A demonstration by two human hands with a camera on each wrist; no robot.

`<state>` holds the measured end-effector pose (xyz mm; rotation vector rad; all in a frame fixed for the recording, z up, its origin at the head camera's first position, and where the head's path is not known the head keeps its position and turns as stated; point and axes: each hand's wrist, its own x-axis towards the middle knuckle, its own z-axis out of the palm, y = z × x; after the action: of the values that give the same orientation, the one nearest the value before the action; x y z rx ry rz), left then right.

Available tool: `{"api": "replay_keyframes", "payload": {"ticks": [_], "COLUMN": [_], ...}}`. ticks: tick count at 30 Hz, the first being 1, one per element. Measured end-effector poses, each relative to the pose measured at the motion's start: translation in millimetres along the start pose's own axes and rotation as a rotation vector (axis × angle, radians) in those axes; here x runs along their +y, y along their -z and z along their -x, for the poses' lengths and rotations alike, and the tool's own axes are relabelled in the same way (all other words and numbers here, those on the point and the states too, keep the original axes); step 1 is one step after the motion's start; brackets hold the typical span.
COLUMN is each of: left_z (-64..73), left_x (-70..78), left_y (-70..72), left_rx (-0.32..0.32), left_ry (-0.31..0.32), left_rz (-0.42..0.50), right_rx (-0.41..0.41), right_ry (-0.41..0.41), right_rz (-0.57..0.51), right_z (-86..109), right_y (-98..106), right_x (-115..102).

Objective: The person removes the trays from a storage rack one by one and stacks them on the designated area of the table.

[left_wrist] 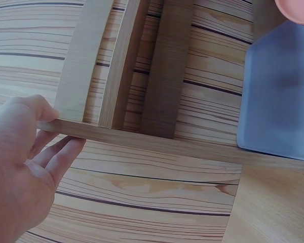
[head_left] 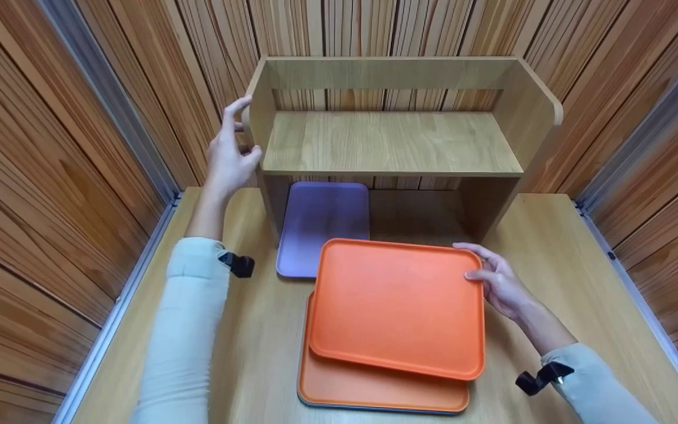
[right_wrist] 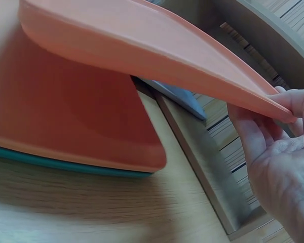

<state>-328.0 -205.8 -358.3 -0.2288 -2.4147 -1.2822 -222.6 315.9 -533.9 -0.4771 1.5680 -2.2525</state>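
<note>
My right hand [head_left: 504,285] pinches the far right corner of an orange tray [head_left: 398,309], thumb on top and fingers beneath. That tray is lifted and tilted over a stack, whose top is another orange tray [head_left: 374,391]; a teal tray edge [right_wrist: 66,164] shows below it in the right wrist view. With my left hand [head_left: 230,156] I grip the left side panel [left_wrist: 157,144] of a wooden shelf [head_left: 392,141], thumb on one face and fingers on the other. A purple tray [head_left: 324,229] lies in the shelf's lower left, its front end sticking out.
The shelf stands on a wooden table [head_left: 245,353] against a wood-plank wall [head_left: 356,29]. Plank walls with metal rails [head_left: 121,300] close in both sides. Black wrist mounts [head_left: 239,265] sit on both sleeves.
</note>
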Motion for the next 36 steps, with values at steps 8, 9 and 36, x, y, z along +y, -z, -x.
{"api": "replay_keyframes", "payload": {"ticks": [8, 9, 36], "left_z": [1.1, 1.1, 0.7], "left_x": [0.7, 0.8, 0.1], "left_y": [-1.1, -1.0, -2.1], "left_rx": [0.003, 0.004, 0.012], "left_ry": [0.002, 0.001, 0.002], "left_rz": [-0.008, -0.008, -0.011], "right_rx": [-0.03, -0.029, 0.044], "right_ry": [-0.048, -0.056, -0.325], "right_rz": [0.004, 0.012, 0.147], "right_z": [7.4, 8.0, 12.4], "right_y": [2, 3, -6], "right_x": [16, 17, 38]}}
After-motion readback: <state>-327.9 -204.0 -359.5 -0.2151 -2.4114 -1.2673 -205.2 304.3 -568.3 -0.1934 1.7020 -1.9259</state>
